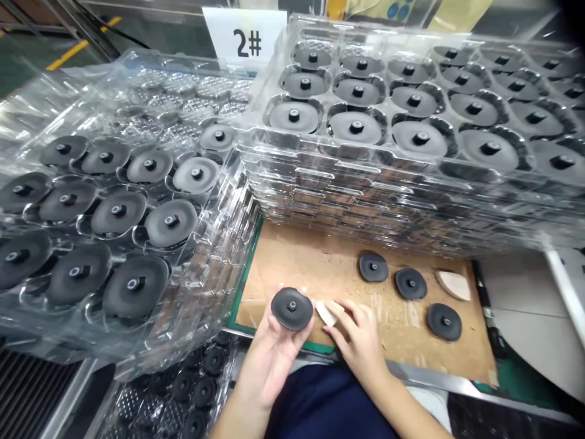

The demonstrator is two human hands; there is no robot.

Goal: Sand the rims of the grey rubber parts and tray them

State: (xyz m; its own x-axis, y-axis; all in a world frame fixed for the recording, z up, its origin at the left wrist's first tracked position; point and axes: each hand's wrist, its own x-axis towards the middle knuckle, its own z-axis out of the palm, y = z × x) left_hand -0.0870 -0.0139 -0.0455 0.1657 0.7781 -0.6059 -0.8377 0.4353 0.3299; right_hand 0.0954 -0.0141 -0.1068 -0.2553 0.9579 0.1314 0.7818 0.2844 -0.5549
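Observation:
A black rounded disc with a small metal-tipped stud at its centre rests in my left hand, stud side up. The fingers and thumb grip it by the rim, above the cardboard's front edge. Close by on the right, my right hand pinches a thin white pad between thumb and fingers. The pad is beside the disc's right rim; whether they touch I cannot tell. Three similar discs lie apart on the cardboard: one upper disc, one middle disc and one lower disc.
A brown cardboard sheet covers the bench. Behind it rises a stack of clear plastic trays full of discs. Another tray stack stands left, partly filled. A cream-coloured pad lies right. A "2#" sign stands at the back.

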